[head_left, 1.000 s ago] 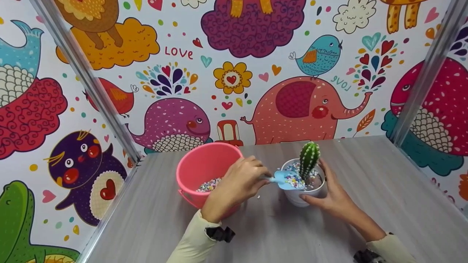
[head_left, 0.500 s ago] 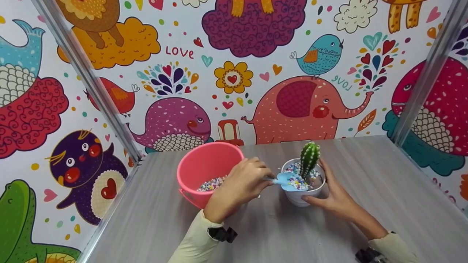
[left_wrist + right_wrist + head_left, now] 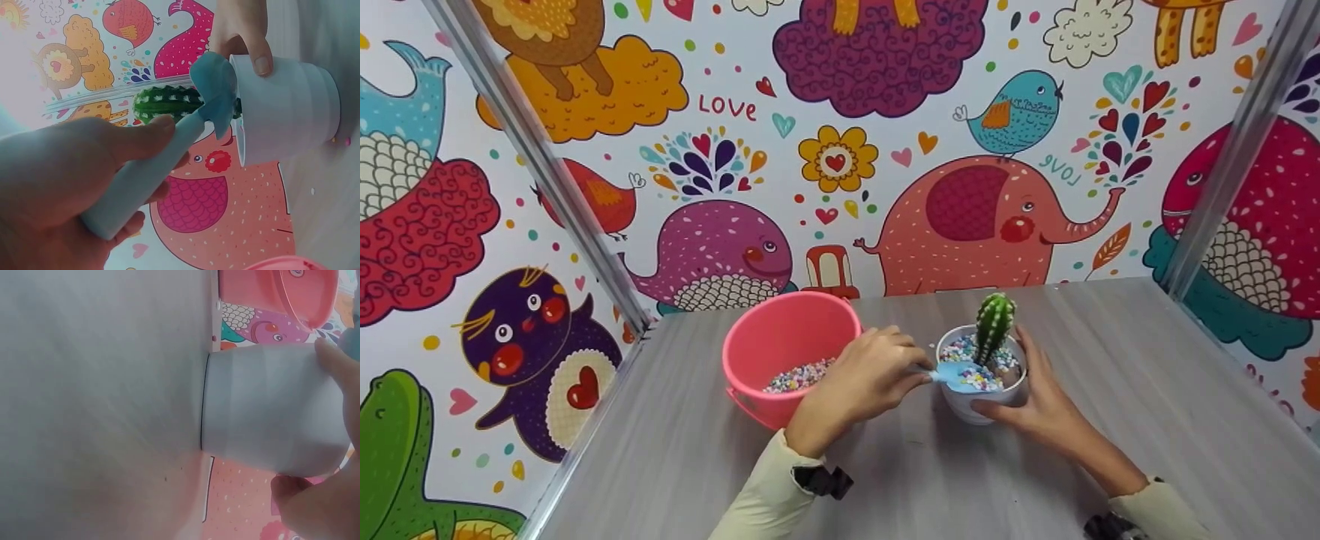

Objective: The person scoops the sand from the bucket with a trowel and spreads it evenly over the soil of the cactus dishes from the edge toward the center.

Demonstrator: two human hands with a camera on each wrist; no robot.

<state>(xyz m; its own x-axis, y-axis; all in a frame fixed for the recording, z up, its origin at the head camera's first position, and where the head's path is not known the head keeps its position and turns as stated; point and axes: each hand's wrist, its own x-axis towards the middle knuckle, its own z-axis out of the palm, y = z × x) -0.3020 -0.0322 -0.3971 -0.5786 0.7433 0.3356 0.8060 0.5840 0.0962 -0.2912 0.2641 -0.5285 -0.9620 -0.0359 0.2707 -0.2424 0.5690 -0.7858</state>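
Note:
My left hand (image 3: 877, 371) grips the handle of a light blue scoop (image 3: 152, 169), its thumb along the handle. The scoop's blade (image 3: 956, 375) lies over the left rim of a white pot (image 3: 971, 407), with colourful small pebbles (image 3: 984, 381) at its front. In the pot stands a green cactus (image 3: 995, 326) with white spots, pebbles around its base. My right hand (image 3: 1046, 409) holds the pot from the right, thumb at the near side and fingers round the far side. The pot (image 3: 270, 408) sits on the table in the right wrist view.
A pink bucket (image 3: 735, 352) with colourful pebbles (image 3: 795, 376) inside stands left of the pot, partly behind my left forearm. The grey wood-look table (image 3: 922, 480) ends at a wall (image 3: 840, 97) printed with cartoon animals. A few stray pebbles (image 3: 348, 141) lie beside the pot.
My left hand has moved slightly right and down with the scoop, its blade reaching farther over the pot. The pebbles on it lie nearer the pot's middle. The right hand stays at the pot.

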